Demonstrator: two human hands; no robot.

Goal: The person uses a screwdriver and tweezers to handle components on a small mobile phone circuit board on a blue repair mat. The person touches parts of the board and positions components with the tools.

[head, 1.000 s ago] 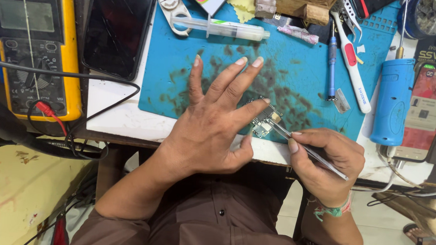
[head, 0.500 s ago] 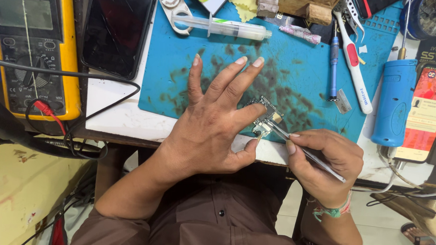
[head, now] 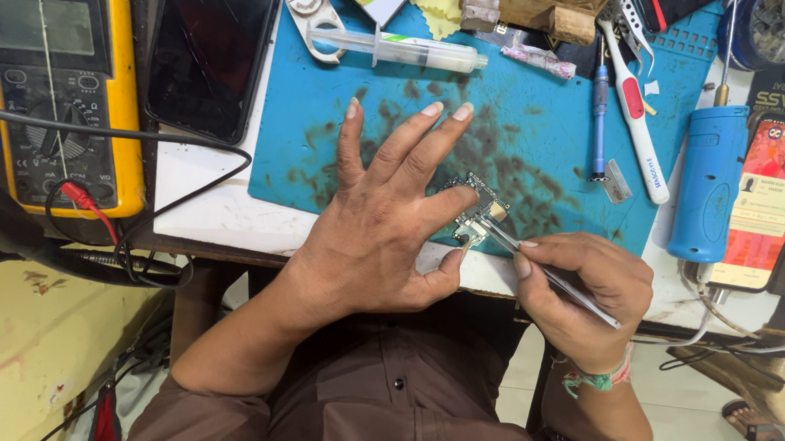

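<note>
Lying at the near edge of a stained blue work mat (head: 539,103), a small circuit board (head: 475,211) shows bare metal shields and fine parts. Left hand (head: 383,238), at its 9 o'clock, pins it with forefinger and thumb, other fingers splayed flat. Right hand (head: 583,295), at 4 o'clock, is closed on slim tweezers (head: 549,271), tips touching the board. Syringe (head: 400,49) at 12 o'clock holds pale paste

An electronics repair bench — multimeter (head: 58,91), stained blue work mat (head: 536,156), syringe (head: 400,51).
</note>
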